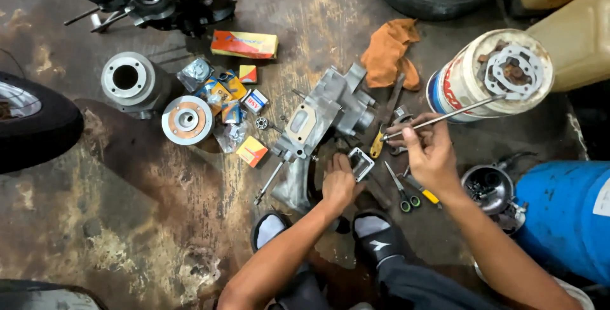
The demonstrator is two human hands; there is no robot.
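My left hand (pixel 338 181) rests on a small rectangular metal part (pixel 361 162) lying on the floor beside a grey cast engine casing (pixel 330 108). My right hand (pixel 430 152) grips one end of a long thin metal rod (pixel 457 114) that slants up to the right over a white tin (pixel 489 74). Under that hand lie a yellow-handled screwdriver (pixel 378 141), scissors (pixel 401 189) and a small yellow-handled tool (pixel 424 192). My sandalled feet (pixel 375 234) are just below the hands.
A cylinder (pixel 130 81), a round head with a copper gasket (pixel 187 119) and several small coloured parts boxes (pixel 244 44) lie to the left. An orange rag (pixel 393 53), tyres (pixel 32 122), a blue drum (pixel 565 215) and a metal bowl of small parts (pixel 488 188) surround me.
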